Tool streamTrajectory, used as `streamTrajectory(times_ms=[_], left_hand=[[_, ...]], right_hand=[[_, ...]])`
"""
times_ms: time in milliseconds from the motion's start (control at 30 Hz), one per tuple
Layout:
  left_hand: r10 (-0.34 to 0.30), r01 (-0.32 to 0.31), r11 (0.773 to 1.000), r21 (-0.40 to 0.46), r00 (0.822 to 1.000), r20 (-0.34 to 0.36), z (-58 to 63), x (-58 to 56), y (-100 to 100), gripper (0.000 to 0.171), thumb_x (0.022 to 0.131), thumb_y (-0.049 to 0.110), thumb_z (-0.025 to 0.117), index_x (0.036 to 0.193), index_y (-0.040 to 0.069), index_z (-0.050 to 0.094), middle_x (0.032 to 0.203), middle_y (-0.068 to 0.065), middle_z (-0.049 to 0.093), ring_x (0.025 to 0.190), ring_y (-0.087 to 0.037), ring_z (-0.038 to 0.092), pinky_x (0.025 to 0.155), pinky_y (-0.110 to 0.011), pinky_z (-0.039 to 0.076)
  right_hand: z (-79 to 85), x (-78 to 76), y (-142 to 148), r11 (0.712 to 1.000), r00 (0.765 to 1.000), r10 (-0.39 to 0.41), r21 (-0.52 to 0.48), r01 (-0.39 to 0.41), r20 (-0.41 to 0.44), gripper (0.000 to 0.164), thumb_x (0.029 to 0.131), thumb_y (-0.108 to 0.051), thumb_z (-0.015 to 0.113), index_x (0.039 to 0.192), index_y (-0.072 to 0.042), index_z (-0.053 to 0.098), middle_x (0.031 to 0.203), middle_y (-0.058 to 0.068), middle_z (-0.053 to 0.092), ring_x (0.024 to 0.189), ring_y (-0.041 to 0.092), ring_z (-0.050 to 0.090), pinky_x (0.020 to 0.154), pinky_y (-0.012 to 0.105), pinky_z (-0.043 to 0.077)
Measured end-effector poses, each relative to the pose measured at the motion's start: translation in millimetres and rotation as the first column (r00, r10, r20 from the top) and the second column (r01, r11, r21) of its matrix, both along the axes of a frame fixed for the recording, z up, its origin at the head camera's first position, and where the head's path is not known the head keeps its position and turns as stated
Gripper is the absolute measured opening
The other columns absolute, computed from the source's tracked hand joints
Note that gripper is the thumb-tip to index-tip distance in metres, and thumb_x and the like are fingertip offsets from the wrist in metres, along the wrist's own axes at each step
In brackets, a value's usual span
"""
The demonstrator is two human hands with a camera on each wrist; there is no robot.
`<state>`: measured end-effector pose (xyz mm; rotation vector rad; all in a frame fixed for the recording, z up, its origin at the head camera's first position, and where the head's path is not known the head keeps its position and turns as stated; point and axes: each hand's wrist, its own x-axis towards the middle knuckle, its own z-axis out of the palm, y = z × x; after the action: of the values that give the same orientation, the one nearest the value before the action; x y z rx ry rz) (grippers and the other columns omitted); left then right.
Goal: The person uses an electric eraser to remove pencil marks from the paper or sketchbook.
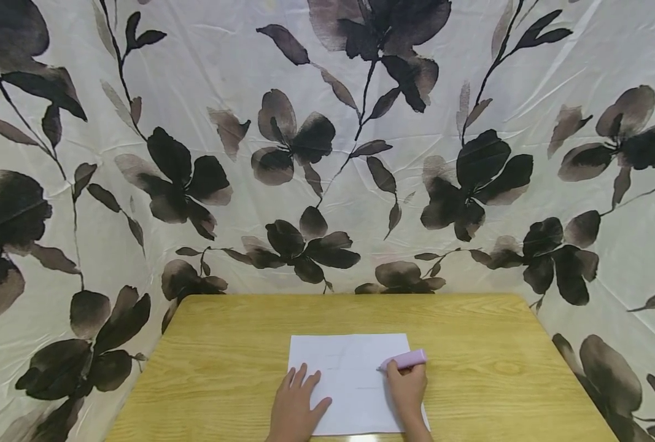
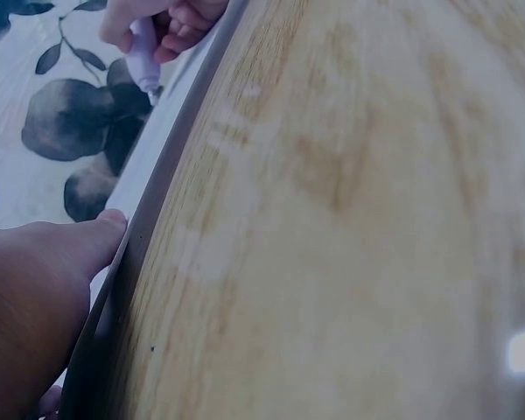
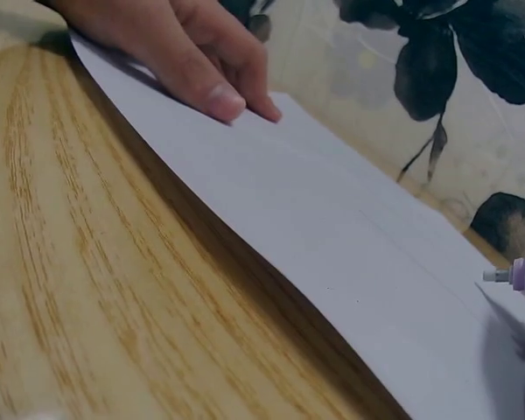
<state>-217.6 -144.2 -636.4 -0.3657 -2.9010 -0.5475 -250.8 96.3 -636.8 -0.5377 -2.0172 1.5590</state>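
Right hand (image 1: 407, 393): we are seeing curled fingers pinching a lilac pen (image 1: 409, 360). The relation we are judging decisive: its tip is pointing left of those fingers, over the white sheet's (image 1: 349, 353) right part, its long axis slanting rightward and slightly away from us. Whether the tip is touching paper, we are failing to tell. Left hand (image 1: 298, 405) is resting on the sheet's left side, fingers spread, well apart from the pen. Beneath, a wooden table (image 1: 222, 362) is supporting the sheet.
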Motion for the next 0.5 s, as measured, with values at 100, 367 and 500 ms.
streamTrajectory(times_ms=[100,367,500], left_hand=[[-0.003,0.003,1.000,-0.002,1.000,0.010,0.8,-0.1,0.9,0.059,0.087,0.054,0.062,0.128,0.013,0.062,0.138,-0.020,0.050,0.132,-0.043,0.038,0.107,-0.057,0.032],[0.001,-0.001,1.000,0.007,1.000,0.001,0.9,0.7,0.5,0.059,0.086,0.055,0.063,0.128,0.013,0.063,0.138,-0.020,0.051,0.131,-0.043,0.039,0.106,-0.057,0.034],[0.005,-0.005,1.000,0.010,1.000,-0.008,-0.1,0.4,0.1,0.058,0.086,0.055,0.063,0.127,0.013,0.063,0.137,-0.020,0.051,0.130,-0.044,0.039,0.105,-0.057,0.034]], right_hand=[[-0.7,0.5,1.0,1.000,1.000,0.011,-0.014,-0.011,0.010,0.024,0.077,-0.001,0.067,0.093,0.000,0.049,0.072,0.007,0.057,0.060,0.010,0.053,0.053,0.020,0.046],[0.9,1.1,0.6,0.999,0.999,0.034,-0.009,-0.034,0.006,0.026,0.077,0.000,0.068,0.093,0.001,0.049,0.072,0.006,0.057,0.059,0.007,0.052,0.052,0.020,0.046],[-0.4,0.3,0.2,0.999,0.999,0.035,-0.010,-0.035,0.007,0.024,0.076,0.000,0.068,0.092,0.001,0.050,0.070,0.006,0.056,0.058,0.007,0.052,0.052,0.020,0.045]])
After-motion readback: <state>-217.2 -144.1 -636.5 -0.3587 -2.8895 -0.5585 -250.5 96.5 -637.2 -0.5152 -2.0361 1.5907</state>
